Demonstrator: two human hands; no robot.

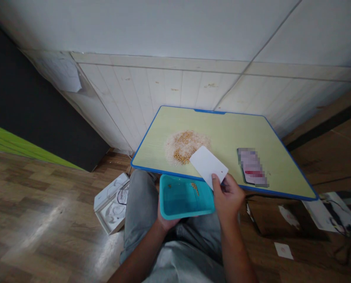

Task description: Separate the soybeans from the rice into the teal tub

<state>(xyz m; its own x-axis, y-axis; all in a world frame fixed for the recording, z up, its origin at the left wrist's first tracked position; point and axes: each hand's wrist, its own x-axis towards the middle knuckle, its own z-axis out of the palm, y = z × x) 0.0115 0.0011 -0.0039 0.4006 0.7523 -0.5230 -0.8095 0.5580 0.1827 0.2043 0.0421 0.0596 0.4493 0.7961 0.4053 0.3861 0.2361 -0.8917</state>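
Note:
My left hand supports a teal plastic container from below, just under the table's near edge; most of its fingers are hidden beneath it. A few yellow beans lie inside the container. Between thumb and fingers, my right hand pinches a white card. The card slants over the near edge of the table, its far corner beside a mixed pile of white rice-like grains and yellow soybeans. This pile is spread on the yellow-green tabletop.
A phone lies on the right of the blue-rimmed table. An opened white box stands on the floor at left. Under the table's right side are a brown box and cables. A white panelled wall rises behind the table.

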